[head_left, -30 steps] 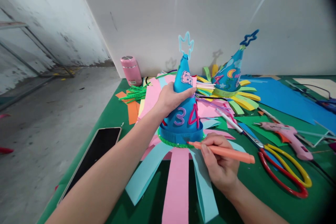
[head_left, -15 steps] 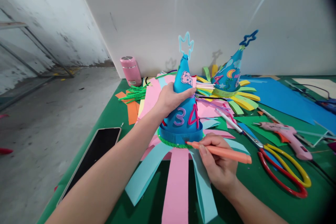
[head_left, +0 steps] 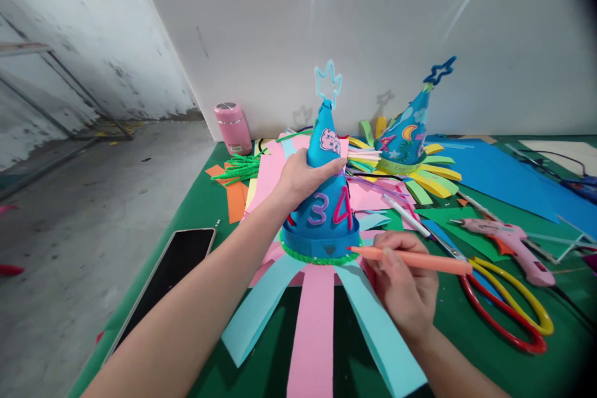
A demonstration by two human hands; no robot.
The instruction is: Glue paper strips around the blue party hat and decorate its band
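Blue hat [head_left: 326, 205]: stands upright near the front middle of the green bench [head_left: 196, 199]; "34" on its side, a pale star on its tip, a fuzzy green ring round its base.
Left hand [head_left: 301, 177]: the arm reaches in from the lower left; the fingers wrap the hat's middle from the left with the thumb across the front, gripping it.
Right hand [head_left: 403, 289]: sits low, just right of the hat's base, closed round the pen in a writing grip.
Pen [head_left: 420, 259]: orange and nearly level; the tip is at the lower right edge of the hat's base and seems to touch it; the tail points toward the scissors.
Strips [head_left: 314, 323]: pink and pale blue paper fanning out from under the hat; one runs beneath the right hand.
Scissors [head_left: 510, 308]: red and yellow handles, just right of the right hand.
Glue gun [head_left: 508, 239]: pink, beyond the scissors.
Second hat [head_left: 405, 134]: behind and to the right, ringed with yellow and green strips.
Phone [head_left: 163, 280]: dark, at the bench's left edge beside the left forearm.
Flask [head_left: 231, 127]: pink, at the far left corner.
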